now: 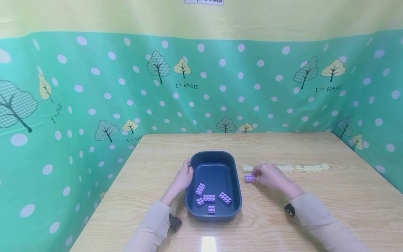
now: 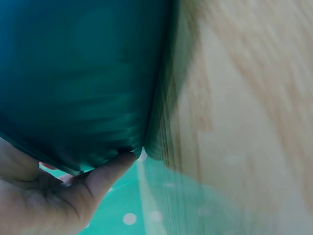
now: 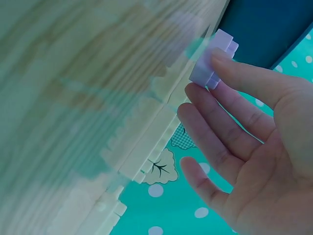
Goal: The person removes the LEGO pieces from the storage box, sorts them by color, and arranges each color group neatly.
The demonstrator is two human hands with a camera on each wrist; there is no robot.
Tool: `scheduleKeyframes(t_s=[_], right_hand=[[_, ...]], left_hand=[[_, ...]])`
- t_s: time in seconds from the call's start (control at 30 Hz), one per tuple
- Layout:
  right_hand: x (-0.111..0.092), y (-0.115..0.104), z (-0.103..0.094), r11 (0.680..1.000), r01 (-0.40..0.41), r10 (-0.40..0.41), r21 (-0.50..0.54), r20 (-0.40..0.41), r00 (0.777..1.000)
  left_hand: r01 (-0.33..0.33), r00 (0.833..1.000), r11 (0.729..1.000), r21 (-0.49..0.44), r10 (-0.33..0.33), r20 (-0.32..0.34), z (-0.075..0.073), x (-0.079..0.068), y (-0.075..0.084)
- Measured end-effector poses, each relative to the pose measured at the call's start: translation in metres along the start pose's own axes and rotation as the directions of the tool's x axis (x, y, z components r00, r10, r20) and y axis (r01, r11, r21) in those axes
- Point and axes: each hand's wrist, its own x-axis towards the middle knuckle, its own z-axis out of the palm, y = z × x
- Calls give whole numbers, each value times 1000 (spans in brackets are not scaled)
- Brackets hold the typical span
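In the head view my left hand grips the left rim of a dark blue tray. The left wrist view has its thumb along the tray's outer wall; its other fingers are partly hidden. Several purple toy bricks, among them an angled brick and a small square brick, lie in the tray's near half. Right of the tray, my right hand pinches a purple brick by its end. The right wrist view shows thumb and fingers on this brick.
Behind my right hand runs a row of pale yellow bricks, partly covered by the hand. All of it stands on a wooden table. A green dotted curtain hangs along the back and sides.
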Motion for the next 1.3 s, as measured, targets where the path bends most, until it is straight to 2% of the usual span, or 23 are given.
scheduleKeyframes(t_s=[0.27, 0.77, 1.3], right_hand=[[3, -3, 6, 1000, -10, 10, -12, 19, 1000], [3, -4, 8, 999, 27, -27, -23, 14, 1000], [-1, -7, 6, 999, 5, -4, -41, 26, 1000]], left_hand=[[-2, 1000, 1000, -2, 2, 6, 0, -1, 0], [4, 1000, 1000, -10, -4, 1, 0, -2, 2], [8, 1000, 1000, -10, -8, -7, 0, -2, 3]])
